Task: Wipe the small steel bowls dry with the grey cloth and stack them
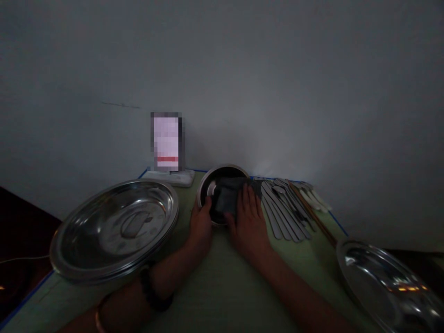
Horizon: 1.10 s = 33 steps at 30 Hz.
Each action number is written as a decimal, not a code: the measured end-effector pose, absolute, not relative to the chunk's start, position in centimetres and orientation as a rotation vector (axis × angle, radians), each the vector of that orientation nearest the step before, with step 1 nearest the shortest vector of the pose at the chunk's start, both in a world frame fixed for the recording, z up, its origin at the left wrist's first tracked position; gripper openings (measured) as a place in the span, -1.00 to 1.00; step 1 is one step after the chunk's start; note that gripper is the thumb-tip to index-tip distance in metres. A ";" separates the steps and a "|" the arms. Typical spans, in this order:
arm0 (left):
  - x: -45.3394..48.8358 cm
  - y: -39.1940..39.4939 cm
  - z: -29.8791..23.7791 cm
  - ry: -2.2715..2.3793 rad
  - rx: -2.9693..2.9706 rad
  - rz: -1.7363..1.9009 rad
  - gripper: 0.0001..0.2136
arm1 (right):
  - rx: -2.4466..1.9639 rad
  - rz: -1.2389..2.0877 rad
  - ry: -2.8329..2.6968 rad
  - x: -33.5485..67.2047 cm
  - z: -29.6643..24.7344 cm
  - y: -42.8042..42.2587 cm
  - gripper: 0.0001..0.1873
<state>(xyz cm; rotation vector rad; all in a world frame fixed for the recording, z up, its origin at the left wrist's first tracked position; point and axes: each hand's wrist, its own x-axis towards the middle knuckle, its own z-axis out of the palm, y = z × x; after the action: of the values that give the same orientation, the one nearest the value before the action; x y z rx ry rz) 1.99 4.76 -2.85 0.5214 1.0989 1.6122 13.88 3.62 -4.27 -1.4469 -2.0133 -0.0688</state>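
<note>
Near the far edge of the table is a round dark dish-like piece [227, 171] with a pale metal rim; whether it is a bowl or a lid I cannot tell. A small shiny ring shows on its left part. My left hand [201, 226] is closed on its near left rim, thumb over the edge and the other fingers hidden. A grey cloth [227, 196] lies across its right side. Over the cloth, my right hand [251, 222] presses with fingers together, its thumb at the cloth's near edge. The cloth hides much of the dish-like piece.
Stacked steel basins [114, 273] stand at left. Several metal utensils [282, 222] lie fanned out at right, alongside wooden chopsticks [321, 222] and white-handled cutlery [314, 196]. A steel dish [367, 277] sits at front right. A blurred screen [166, 141] stands on a white base [180, 178] by the wall.
</note>
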 end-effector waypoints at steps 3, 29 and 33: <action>2.1 4.5 -2.4 1.157 0.477 1.570 -0.68 | -1.359 -0.018 -1.878 14.7 -4.1 4.5 -0.32; 2.2 3.3 -2.3 1.085 1.022 1.589 -0.40 | -1.391 0.085 -1.786 16.7 -0.2 9.3 -0.72; 2.3 3.4 -2.6 1.056 1.134 1.631 -0.33 | -1.464 0.180 -1.407 16.7 -4.3 8.0 -0.70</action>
<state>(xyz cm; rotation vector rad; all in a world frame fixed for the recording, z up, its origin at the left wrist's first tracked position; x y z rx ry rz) 2.27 3.38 -2.63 1.1337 1.0558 1.6315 16.68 8.04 -4.30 -1.4645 -1.4069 0.1805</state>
